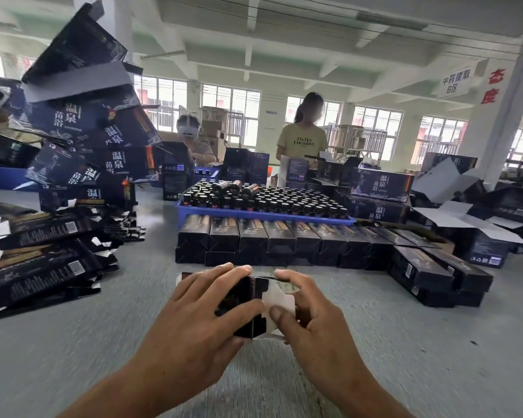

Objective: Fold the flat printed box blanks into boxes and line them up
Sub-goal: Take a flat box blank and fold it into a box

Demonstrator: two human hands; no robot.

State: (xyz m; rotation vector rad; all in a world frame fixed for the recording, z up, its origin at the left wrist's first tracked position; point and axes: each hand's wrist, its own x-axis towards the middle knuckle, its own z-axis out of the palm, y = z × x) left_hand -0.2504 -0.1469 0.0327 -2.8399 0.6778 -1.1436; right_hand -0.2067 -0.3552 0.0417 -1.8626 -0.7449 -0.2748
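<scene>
1. Table (73,357): grey work surface, fills lower half of view, carries everything below.
2. Stack of big printed cartons (97,137): far left, dark blue with white characters, leaning and tumbled, top ones tilted.
3. Blue tray (254,217): centre, packed with upright dark bottles (284,200); a few bottles lying on top near back left.
4. Row of folded boxes (284,239): dark, lined up side by side just in front of tray, touching each other, stacked two high; a few more folded boxes (435,273) at an angle at right end.
5. Pile of flat box blanks (43,260): left, near edge, dark print with white tabs, fanned and messy, well apart from hands.
6. More cartons (381,188): right of tray, stacked; opened white-flapped cartons (453,212) further right.
7. Two people behind tray: one in yellow T-shirt (302,143) standing, one wearing a white headset (189,129) lower left of that one.
8. Left hand (206,306): fingers curled over top, thumb on near face, gripping partly formed box.
9. Right hand (308,309): index finger and thumb curled, pinching white end flap side of same box.
10. Box blank in hands (248,303): centre foreground, between both hands, just above table, near front of folded row but apart; dark panels left, white inner flap (280,300) right; blurred, exact flap state cannot tell.
</scene>
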